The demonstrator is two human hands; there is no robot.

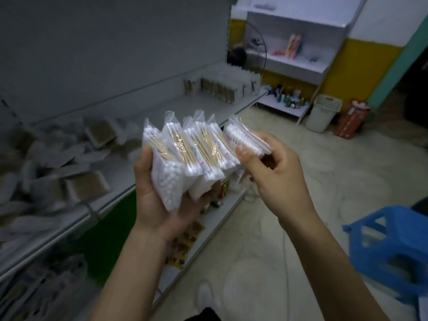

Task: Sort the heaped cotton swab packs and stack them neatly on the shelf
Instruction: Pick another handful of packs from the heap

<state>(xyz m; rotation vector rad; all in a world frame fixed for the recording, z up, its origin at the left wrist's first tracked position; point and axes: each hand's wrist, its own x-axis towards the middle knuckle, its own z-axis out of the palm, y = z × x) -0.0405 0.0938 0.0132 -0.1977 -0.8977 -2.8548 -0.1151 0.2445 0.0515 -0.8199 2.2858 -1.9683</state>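
Frame centre: my left hand [155, 195] curls its fingers round a fan of clear plastic cotton swab packs [192, 149]. My right hand [279, 169] pinches the rightmost pack [243, 136]. Loose heap [58, 163] on grey metal shelf [166, 105], left.

1. No text, brand or number can be read anywhere.
2. The cotton swab packs [199, 149] fanned in the left hand [159, 198] carry small pink marks, too blurred to read.
3. The end pack [240, 135], pinched by the right hand [273, 172], shows pink print, illegible.
4. The red package [352, 121] far beyond the right hand bears pale markings, unreadable.
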